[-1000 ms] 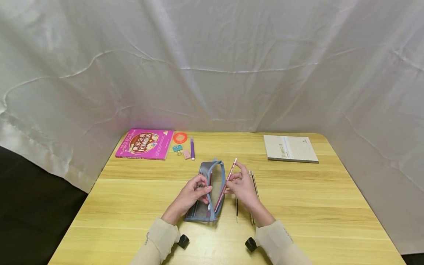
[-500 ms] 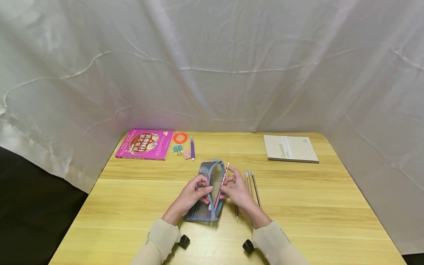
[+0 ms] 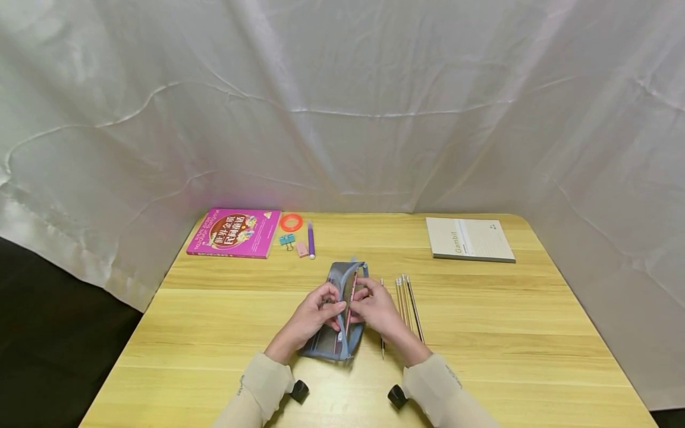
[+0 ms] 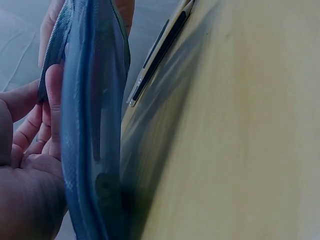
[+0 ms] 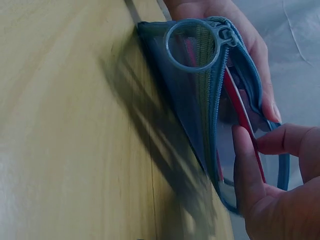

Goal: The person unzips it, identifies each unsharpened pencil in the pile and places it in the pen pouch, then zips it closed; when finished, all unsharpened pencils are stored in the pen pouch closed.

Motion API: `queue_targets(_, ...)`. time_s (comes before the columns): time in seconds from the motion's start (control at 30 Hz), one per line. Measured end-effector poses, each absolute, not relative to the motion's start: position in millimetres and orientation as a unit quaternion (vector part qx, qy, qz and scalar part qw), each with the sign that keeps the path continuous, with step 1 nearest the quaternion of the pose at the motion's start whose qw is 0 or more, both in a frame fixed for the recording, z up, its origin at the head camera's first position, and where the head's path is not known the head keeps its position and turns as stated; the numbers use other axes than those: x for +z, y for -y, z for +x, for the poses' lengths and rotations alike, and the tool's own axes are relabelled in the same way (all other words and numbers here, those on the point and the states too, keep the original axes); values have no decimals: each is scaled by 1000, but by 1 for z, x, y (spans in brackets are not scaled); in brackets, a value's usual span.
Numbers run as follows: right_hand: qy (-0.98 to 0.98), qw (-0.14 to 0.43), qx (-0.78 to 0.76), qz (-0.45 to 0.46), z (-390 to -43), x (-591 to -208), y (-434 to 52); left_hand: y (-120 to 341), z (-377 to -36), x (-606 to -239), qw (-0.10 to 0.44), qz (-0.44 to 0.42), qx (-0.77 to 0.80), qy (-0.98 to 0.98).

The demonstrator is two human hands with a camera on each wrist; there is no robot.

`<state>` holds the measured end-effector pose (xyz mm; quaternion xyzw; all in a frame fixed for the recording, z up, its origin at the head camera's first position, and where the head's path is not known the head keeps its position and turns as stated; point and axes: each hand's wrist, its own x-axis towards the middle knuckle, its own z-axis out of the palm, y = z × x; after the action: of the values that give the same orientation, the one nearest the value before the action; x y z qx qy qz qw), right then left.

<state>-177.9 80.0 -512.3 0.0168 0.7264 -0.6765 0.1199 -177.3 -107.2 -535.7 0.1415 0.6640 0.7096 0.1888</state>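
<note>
A blue-grey mesh pencil case (image 3: 327, 346) stands on the table with its zipped mouth apart. My left hand (image 3: 317, 310) pinches one edge of that mouth between thumb and fingers, and the blue zipper edge (image 4: 80, 125) runs beside it in the left wrist view. With thumb and forefinger my right hand (image 3: 376, 306) pinches a red patterned pencil (image 5: 236, 95), which now lies mostly inside the case. A clear zipper ring (image 5: 170, 56) hangs at one end of the case. Some contents behind the mesh are blurred.
Several pencils (image 3: 409, 304) lie right of the case, and a dark pencil (image 3: 382, 346) lies closer to it. Behind are a pink book (image 3: 235, 233), orange tape (image 3: 291, 223), blue binder clip (image 3: 287, 239), pink eraser (image 3: 302, 249), purple pen (image 3: 311, 241) and a notebook (image 3: 471, 239).
My right hand has moved left and brought the red pencil down into the pencil case. The case mouth has narrowed. My left hand has hardly moved.
</note>
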Motion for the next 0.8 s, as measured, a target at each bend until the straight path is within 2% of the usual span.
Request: queue_targets(0.8,-745,116,-656,33,-173,-518,-76,106,-179,-538,188,136,702,-673)
